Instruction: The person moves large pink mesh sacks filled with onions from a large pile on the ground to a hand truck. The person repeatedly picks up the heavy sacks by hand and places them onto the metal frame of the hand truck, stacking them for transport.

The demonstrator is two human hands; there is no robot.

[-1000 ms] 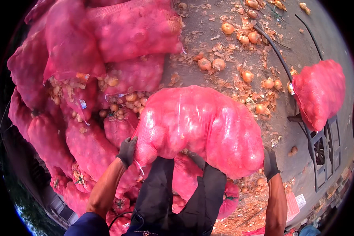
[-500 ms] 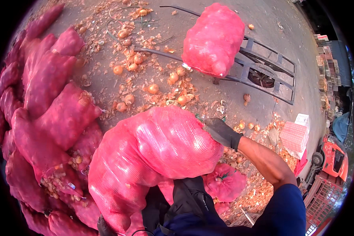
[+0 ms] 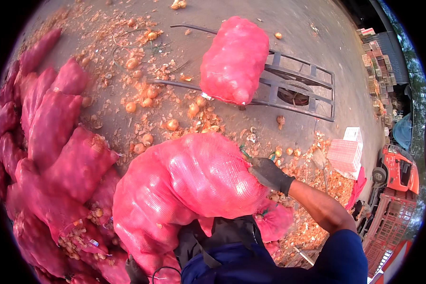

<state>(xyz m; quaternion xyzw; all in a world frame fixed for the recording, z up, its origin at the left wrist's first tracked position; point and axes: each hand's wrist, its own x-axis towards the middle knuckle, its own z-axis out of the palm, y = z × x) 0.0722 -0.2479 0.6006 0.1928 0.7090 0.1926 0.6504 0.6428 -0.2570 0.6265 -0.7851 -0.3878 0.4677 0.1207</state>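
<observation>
A full red mesh onion sack [image 3: 194, 175] lies bent across in front of my body, held at both ends. My right hand [image 3: 270, 174], in a dark glove, is closed on its gathered right end, by a bit of green tie. At the lower left, my left hand [image 3: 135, 270], also gloved, grips the sack's other end; its fingers are partly hidden. Beneath the held sack, near my legs, another red mesh sack [image 3: 273, 222] shows in part.
A hand truck [image 3: 312, 85] carries one upright-looking full sack [image 3: 234, 59] ahead. Piled sacks [image 3: 54, 123] fill the left side. Loose onions [image 3: 173, 124] and dry skins litter the ground. A pink-and-white box [image 3: 345, 154] and a red truck [image 3: 400, 170] stand at right.
The view has shifted, so the hand truck and its sack appear farther left and lower. The held sack sits slightly more to the right in view; both hands keep their hold.
</observation>
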